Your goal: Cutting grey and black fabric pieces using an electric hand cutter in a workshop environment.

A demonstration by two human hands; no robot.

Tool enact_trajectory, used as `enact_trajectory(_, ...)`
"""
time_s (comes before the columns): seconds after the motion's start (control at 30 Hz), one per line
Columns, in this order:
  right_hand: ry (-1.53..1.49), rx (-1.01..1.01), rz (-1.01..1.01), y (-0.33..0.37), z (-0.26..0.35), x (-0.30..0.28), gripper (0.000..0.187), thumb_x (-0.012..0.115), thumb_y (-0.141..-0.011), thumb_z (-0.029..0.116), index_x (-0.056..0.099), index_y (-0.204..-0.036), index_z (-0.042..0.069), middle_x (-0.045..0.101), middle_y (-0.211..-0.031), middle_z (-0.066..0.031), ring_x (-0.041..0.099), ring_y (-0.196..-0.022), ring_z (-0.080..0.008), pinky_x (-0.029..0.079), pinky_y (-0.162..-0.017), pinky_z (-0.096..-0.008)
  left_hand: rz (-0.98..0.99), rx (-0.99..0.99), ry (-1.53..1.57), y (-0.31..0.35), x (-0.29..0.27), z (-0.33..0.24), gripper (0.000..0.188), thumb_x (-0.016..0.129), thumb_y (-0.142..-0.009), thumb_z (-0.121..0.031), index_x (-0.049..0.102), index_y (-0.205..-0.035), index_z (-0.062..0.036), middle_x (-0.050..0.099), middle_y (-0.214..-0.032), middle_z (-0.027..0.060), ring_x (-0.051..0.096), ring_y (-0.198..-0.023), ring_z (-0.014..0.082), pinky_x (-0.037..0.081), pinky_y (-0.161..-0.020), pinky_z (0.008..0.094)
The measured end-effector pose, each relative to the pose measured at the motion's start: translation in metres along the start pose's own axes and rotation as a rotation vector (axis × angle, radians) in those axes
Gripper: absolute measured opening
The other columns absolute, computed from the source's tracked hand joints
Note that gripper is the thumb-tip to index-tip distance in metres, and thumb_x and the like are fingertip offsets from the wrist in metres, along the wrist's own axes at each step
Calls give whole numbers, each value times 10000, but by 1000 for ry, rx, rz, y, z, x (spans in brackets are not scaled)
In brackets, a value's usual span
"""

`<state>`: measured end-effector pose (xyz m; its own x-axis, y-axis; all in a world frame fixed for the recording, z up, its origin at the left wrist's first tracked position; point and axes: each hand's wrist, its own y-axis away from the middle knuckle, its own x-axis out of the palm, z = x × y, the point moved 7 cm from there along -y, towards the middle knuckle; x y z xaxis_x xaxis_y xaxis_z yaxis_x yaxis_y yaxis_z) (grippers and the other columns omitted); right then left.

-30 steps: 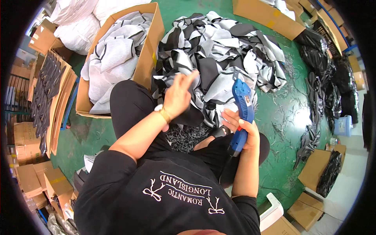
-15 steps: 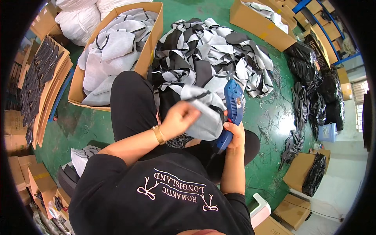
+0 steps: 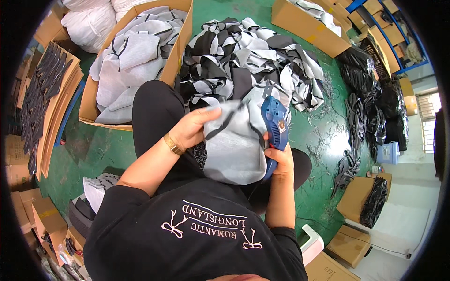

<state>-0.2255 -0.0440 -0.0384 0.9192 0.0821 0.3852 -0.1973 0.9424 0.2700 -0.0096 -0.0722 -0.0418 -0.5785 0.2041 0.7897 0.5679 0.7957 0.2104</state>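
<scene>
A light grey fabric piece with black trim (image 3: pixel 236 157) hangs in front of my lap. My left hand (image 3: pixel 194 127), with a gold band at the wrist, is closed on its upper left edge, thumb on top. My right hand (image 3: pixel 281 160) grips a blue handheld power tool (image 3: pixel 275 119) by its lower body. A narrow metal tip points away from me at its far end; I cannot make out the exact kind. The fabric's right edge lies against the tool, and some right fingers are hidden behind it.
Beyond my knees lies a big heap of grey-and-black fabric pieces (image 3: pixel 243 58). A carton (image 3: pixel 184 51) of similar pieces stands at left, another carton (image 3: pixel 311 35) at far right. Thin trimmings (image 3: pixel 323 136) litter the green floor. Black plastic bags (image 3: pixel 361 70) line the right side.
My left hand has moved left and a little up, and is now closed on the fabric's edge. The fabric is spread wider and lower. The tool has shifted slightly left.
</scene>
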Motion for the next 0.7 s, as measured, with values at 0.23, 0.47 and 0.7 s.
enact_trajectory(0.23, 78, 43, -217, -11, -9, -21, 363, 721, -692, 59, 587, -1023, -2, 627, -851, -69, 612, -710, -163, 487, -652, -265, -46, 154, 158, -3, 12, -13, 345, 532, -959, -321, 572, -1185, -63, 650, -1102, 66, 641, -968, 156, 510, -864, 319)
enact_trajectory(0.47, 173, -33, -177, 5, 11, 13, 357, 701, -749, 55, 579, -1067, -52, 659, -978, -159, 655, -837, -213, 537, -765, -328, -347, 258, -107, -12, -23, 6, 238, 575, -945, -285, 607, -1043, -71, 648, -923, 15, 627, -779, 125, 522, -711, 299)
enact_trajectory(0.7, 475, -121, -201, -10, -3, 41, 394, 784, -703, 106, 611, -1035, -17, 626, -882, -36, 576, -794, -106, 468, -748, -253, -232, 163, -65, -9, 5, 22, 284, 572, -944, -282, 602, -1091, -40, 666, -1003, 54, 658, -861, 150, 544, -776, 306)
